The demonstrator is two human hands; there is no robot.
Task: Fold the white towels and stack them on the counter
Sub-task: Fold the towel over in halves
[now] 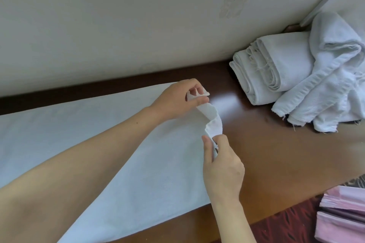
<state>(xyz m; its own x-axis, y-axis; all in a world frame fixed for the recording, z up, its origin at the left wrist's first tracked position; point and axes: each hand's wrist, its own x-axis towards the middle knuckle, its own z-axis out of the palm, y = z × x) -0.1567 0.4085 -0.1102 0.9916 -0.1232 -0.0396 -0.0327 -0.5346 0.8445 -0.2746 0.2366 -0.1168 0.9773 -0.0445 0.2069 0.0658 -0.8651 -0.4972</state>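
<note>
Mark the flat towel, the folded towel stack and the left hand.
flat towel (158, 173), head view, bare middle of cloth
folded towel stack (263, 73), head view, layered end
left hand (175, 100), head view, back of hand

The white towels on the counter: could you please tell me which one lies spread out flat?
The large towel at left, its end pinched by the left hand and right hand; the folded stack and crumpled towels sit at right.

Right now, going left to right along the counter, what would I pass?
First the spread white towel → left hand pinching its corner → right hand pinching the same edge → folded towels → loose towel heap.
</note>
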